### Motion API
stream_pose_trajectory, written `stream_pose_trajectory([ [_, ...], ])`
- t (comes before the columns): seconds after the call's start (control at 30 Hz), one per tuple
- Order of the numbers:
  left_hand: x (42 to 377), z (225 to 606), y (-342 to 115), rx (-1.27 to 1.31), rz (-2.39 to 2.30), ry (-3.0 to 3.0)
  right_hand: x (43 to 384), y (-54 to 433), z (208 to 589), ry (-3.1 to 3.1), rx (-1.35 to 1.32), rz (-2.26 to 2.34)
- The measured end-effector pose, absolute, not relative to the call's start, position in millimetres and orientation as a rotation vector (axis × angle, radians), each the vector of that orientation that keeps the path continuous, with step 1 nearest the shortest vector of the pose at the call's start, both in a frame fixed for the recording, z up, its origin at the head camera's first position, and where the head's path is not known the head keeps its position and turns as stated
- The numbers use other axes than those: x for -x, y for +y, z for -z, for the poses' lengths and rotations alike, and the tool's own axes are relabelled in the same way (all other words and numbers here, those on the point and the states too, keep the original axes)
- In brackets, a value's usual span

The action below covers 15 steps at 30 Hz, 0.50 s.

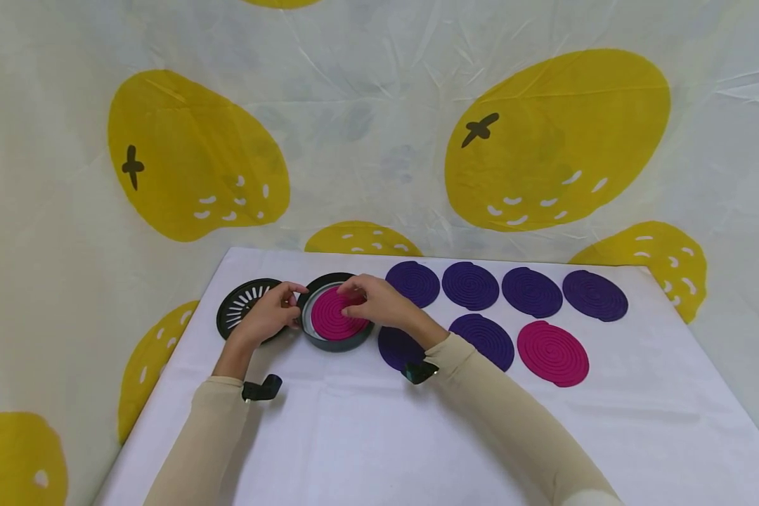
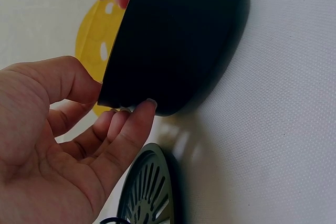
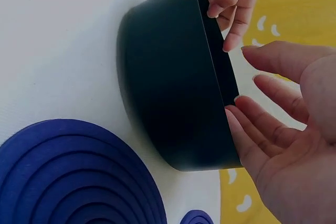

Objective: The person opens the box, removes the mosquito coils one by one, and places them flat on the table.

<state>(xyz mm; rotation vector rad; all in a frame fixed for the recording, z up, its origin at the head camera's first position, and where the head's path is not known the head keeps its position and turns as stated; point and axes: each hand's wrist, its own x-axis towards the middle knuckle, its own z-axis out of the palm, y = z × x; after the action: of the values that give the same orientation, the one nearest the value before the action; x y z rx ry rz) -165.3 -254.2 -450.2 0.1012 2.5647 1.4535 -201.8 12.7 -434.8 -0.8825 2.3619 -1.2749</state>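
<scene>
A round dark holder (image 1: 338,345) with a pale inside stands at the left of the table. A pink mosquito coil (image 1: 330,318) lies within its rim. At the holder's left edge, my left hand (image 1: 269,315) pinches the rim between thumb and fingers, as the left wrist view shows against the dark wall (image 2: 178,40). My right hand (image 1: 382,302) hovers over the right side of the coil and the rim. In the right wrist view its fingers (image 3: 262,142) are spread at the rim, and nothing shows gripped between them. The coil is hidden from both wrist views.
Left of the holder lies a black slotted lid (image 1: 243,303), partly behind my left hand. Several purple coils (image 1: 471,286) lie in two rows to the right, one partly under my right wrist. Another pink coil (image 1: 553,353) ends the front row. A patterned curtain (image 1: 367,154) hangs behind.
</scene>
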Motion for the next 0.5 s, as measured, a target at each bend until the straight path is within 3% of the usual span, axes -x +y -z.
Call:
stream_pose_trajectory([
  [0.5,165,449,-253,-0.078,-1.447,2.562,212,-2,435,2.493,0.890,1.085],
])
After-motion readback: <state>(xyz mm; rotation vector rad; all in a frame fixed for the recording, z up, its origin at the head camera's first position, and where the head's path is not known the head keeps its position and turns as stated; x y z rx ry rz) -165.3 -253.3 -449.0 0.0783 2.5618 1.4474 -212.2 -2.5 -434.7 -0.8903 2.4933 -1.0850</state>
